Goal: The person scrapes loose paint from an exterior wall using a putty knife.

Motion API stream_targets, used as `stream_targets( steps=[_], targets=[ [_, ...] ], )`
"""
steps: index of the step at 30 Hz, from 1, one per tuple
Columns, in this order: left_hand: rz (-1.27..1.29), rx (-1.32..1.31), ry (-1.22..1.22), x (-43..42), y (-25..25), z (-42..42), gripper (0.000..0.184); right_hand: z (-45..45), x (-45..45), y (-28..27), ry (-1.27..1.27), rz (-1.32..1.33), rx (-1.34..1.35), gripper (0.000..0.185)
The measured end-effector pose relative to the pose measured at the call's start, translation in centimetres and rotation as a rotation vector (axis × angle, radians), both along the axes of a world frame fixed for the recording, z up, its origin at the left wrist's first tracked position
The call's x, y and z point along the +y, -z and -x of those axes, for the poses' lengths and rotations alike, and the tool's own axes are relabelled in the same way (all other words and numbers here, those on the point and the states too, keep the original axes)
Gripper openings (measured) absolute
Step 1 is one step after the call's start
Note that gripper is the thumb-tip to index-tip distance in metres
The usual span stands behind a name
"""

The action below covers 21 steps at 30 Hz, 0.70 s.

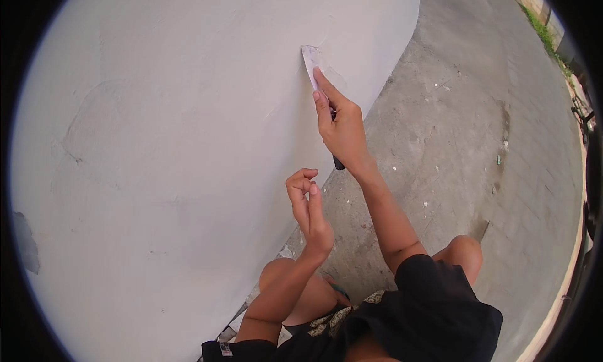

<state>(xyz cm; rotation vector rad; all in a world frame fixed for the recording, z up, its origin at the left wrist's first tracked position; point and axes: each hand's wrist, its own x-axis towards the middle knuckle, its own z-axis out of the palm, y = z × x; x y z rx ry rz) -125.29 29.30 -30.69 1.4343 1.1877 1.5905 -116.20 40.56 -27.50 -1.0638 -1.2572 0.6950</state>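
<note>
A putty knife [311, 61] with a dark handle is held in my right hand [343, 126], its blade flat against the white wall [176, 142]. The index finger and thumb lie along the blade, and the handle's end shows below the palm. Lower and to the left, my left hand [309, 211] is raised beside the wall with its fingers curled, and I see no object in it. Faint ridges and marks show on the wall around the blade.
Grey concrete floor [433, 129] with small white bits on it runs along the wall's right edge. My bent knees are at the bottom. A grey patch [26, 242] marks the wall's far left. Green grass [539, 26] grows at the upper right.
</note>
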Motion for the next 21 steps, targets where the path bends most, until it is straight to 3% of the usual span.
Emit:
stream_targets(
  steps=[3,7,11,14,18,21],
  targets=[
    [-0.004,-0.002,0.009,-0.3,0.1,-0.1,0.012,-1.4,-0.9,-1.6,-0.115,0.104,0.106,0.040],
    [-0.021,-0.044,0.015,0.1,-0.2,-0.7,0.013,0.4,-1.6,0.8,-0.038,-0.060,-0.088,0.039],
    [-0.014,-0.035,0.024,-1.0,-1.0,-0.6,0.015,-2.3,1.8,-2.2,-0.042,0.119,0.094,0.040],
    [-0.026,-0.028,0.026,-0.8,-0.9,-0.6,0.016,-1.1,-1.6,-0.8,-0.123,0.082,0.027,0.040],
    [0.002,-0.043,0.056,-0.5,-1.5,-0.9,0.016,0.0,-0.2,1.2,-0.022,-0.069,-0.075,0.040],
    [0.010,-0.032,0.055,-1.5,-1.6,-0.9,0.016,-2.5,1.3,-2.3,-0.063,0.120,0.072,0.040]
  ],
)
